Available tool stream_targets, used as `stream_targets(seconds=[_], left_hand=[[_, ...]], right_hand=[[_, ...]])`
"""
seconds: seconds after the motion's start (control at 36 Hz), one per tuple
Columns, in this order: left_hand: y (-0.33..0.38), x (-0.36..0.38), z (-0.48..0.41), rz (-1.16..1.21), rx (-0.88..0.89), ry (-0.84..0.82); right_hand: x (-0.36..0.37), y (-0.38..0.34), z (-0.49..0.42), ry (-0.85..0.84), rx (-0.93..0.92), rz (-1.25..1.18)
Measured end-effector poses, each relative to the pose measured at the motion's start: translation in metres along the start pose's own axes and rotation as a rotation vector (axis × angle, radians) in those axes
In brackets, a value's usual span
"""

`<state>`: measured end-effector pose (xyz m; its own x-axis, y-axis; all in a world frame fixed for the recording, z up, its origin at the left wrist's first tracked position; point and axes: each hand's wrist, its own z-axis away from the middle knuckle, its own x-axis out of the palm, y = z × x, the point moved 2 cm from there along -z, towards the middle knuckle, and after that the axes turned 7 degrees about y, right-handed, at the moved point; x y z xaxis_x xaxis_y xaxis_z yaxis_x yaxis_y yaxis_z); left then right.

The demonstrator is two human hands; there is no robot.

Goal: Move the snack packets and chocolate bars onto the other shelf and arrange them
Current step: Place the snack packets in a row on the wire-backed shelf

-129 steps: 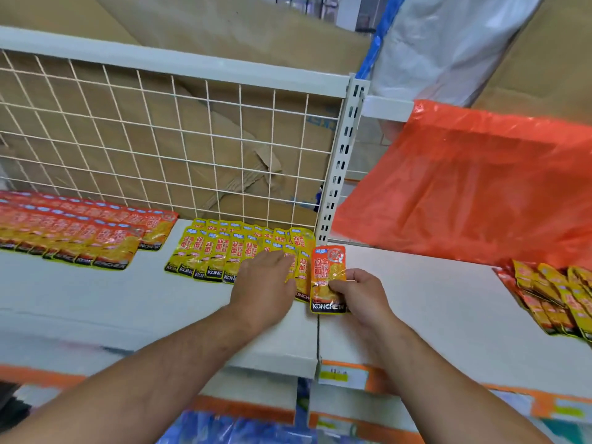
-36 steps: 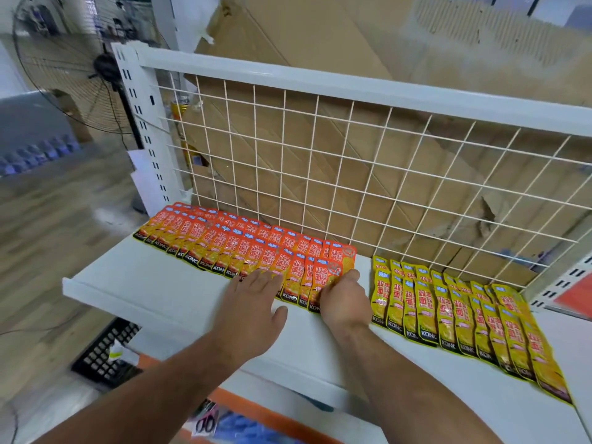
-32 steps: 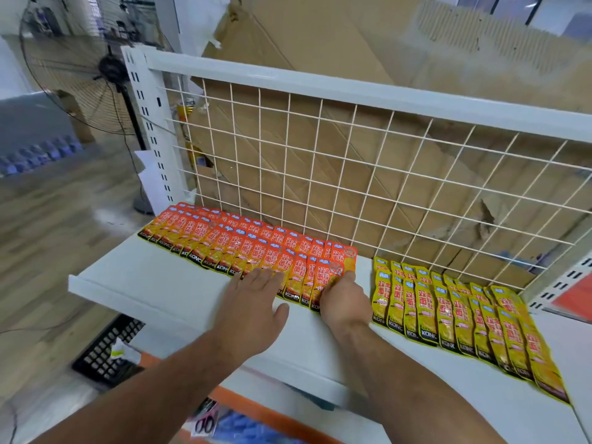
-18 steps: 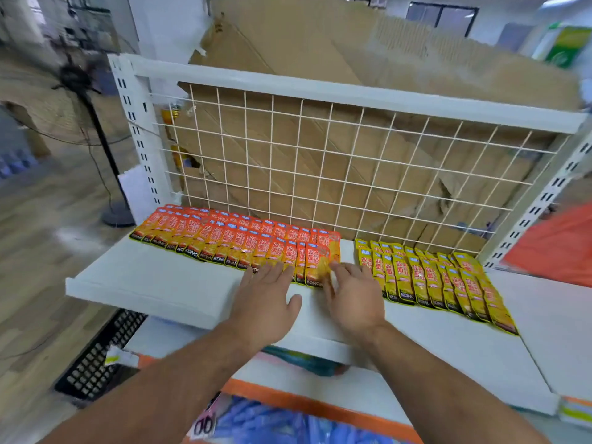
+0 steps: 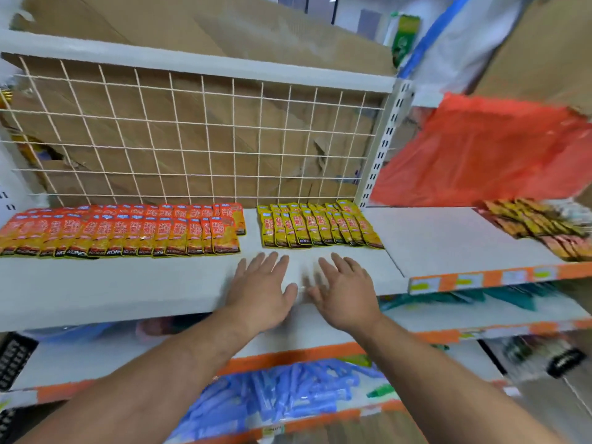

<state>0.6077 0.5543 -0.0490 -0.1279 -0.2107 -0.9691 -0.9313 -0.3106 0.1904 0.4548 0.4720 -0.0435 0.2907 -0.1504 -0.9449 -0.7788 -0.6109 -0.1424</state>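
Note:
On the white shelf (image 5: 128, 283), two overlapping rows of orange-red snack packets (image 5: 121, 230) lie on the left. A block of yellow snack packets (image 5: 317, 227) lies to their right, near the slotted upright. My left hand (image 5: 261, 291) and my right hand (image 5: 344, 291) hover side by side over the shelf's front strip, fingers straight and spread, holding nothing. Both hands are clear of the packets. On the neighbouring shelf (image 5: 448, 238) to the right, a blurred pile of yellow and orange packets (image 5: 541, 227) lies at the far edge.
A white wire grid (image 5: 192, 139) backs the left shelf, with cardboard behind it. An orange-red plastic bag (image 5: 480, 149) hangs over the right shelf. Lower shelves hold blue packets (image 5: 272, 398) and dark items (image 5: 544, 360).
Both hands have come off the orange-red packets and drawn back to the shelf's front. The view has swung right, bringing the right shelf and its pile into sight.

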Motion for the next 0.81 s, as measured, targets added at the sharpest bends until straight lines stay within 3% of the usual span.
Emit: stream_targets(seconds=[0.25,0.81], left_hand=[[0.105,0.012,-0.006,0.005,0.138,-0.003],[0.368,0.051,-0.027,0.030,0.276,-0.016]], right_hand=[[-0.031,0.098,0.039,-0.034,0.149,-0.012],[-0.107,0.347,0.104,-0.112,0.239,0.014]])
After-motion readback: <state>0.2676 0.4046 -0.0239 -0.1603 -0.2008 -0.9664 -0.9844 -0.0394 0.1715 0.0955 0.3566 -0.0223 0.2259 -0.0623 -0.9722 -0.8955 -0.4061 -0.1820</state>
